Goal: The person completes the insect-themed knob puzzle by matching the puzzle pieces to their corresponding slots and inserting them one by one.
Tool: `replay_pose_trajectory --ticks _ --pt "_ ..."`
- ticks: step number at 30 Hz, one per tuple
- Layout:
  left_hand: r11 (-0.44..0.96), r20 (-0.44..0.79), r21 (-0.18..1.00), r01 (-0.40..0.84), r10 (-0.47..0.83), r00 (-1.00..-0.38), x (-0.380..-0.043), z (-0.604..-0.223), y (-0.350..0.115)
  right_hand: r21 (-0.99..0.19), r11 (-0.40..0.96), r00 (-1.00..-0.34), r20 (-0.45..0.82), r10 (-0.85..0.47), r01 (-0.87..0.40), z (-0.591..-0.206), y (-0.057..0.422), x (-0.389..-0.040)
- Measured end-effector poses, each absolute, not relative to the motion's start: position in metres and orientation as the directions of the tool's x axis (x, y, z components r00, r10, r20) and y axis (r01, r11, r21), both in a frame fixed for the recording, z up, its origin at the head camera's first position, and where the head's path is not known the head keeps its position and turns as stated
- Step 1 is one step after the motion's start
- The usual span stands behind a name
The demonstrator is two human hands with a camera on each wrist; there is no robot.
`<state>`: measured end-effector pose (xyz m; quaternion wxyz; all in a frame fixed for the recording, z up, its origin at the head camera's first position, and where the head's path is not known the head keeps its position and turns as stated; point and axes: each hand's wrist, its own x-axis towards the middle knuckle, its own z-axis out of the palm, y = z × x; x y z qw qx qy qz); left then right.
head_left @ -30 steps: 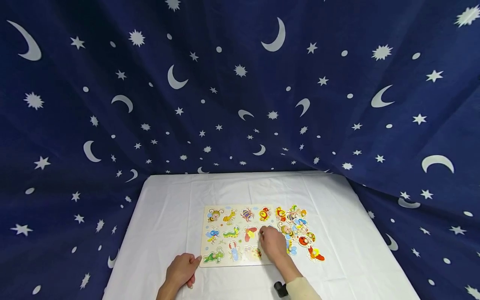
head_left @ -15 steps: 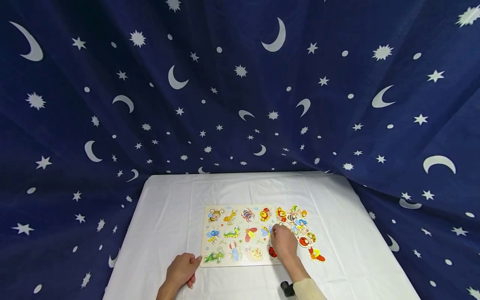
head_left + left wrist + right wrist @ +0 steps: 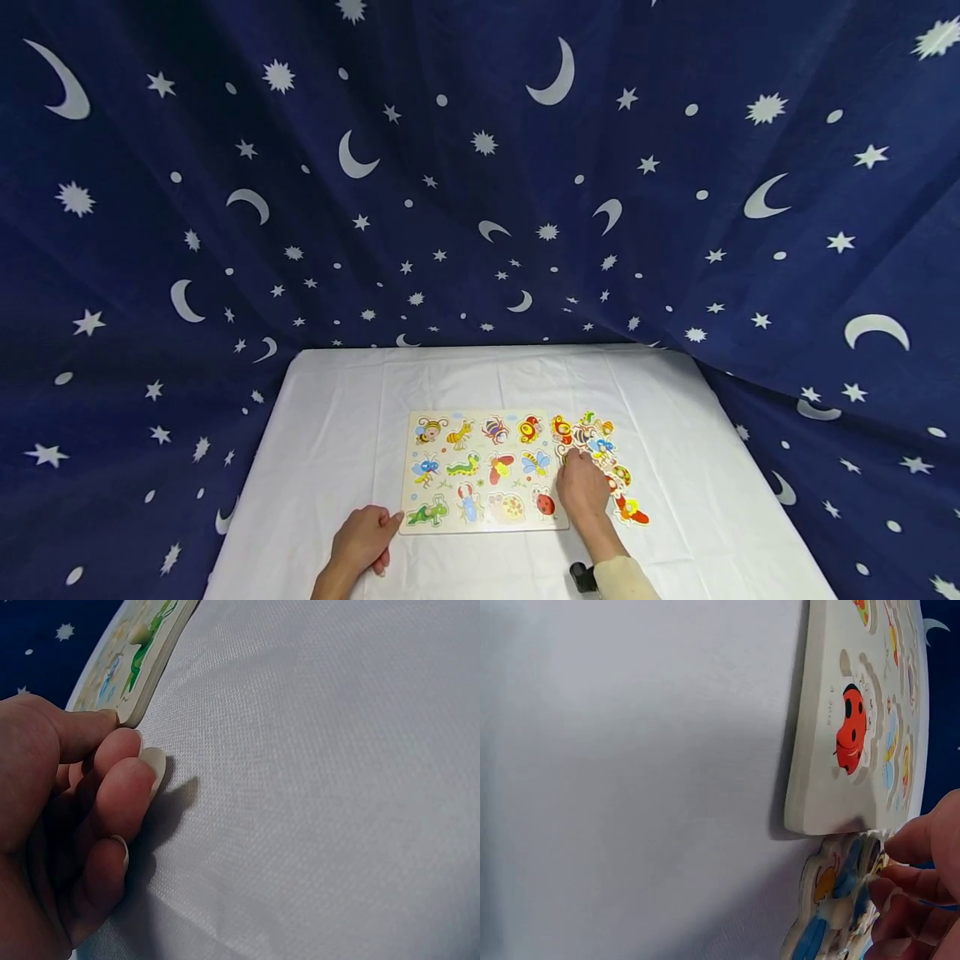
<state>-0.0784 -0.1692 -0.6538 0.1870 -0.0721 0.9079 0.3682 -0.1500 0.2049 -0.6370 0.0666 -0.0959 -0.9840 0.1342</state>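
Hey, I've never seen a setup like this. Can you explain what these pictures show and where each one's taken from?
There's no robot, just a person's bare left hand and right hand. The wide view comes from a camera worn on the head; the close-ups come from one on each wrist.

On a white tablecloth lies a bug puzzle board, with loose bug pieces heaped at its right. The left hand's thumb touches the board's corner. The right hand is at the heap; whether it grips a piece, I can't tell.
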Motion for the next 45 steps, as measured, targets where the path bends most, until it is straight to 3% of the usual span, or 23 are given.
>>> replay_pose_trajectory --ticks 7,26,33,45 --pt "0.711 -0.377 0.655 -0.257 0.013 -0.926 -0.078 -0.652 -0.169 -0.268 0.937 -0.965 0.073 0.253 0.225 -0.640 0.210 -0.150" --pt "0.721 -0.386 0.643 -0.261 0.010 -0.923 -0.081 -0.652 -0.170 -0.313 0.929 -0.969 0.084 0.234 0.197 -0.633 0.215 -0.154" --pt "0.709 -0.383 0.655 -0.262 0.013 -0.924 -0.081 -0.652 -0.168 -0.369 0.924 -0.966 0.190 0.176 0.095 -0.624 0.196 -0.162" --pt "0.706 -0.396 0.650 -0.282 -0.003 -0.918 -0.080 -0.656 -0.169 -0.486 0.870 -0.983 0.183 0.009 -0.083 -0.617 0.141 -0.174"
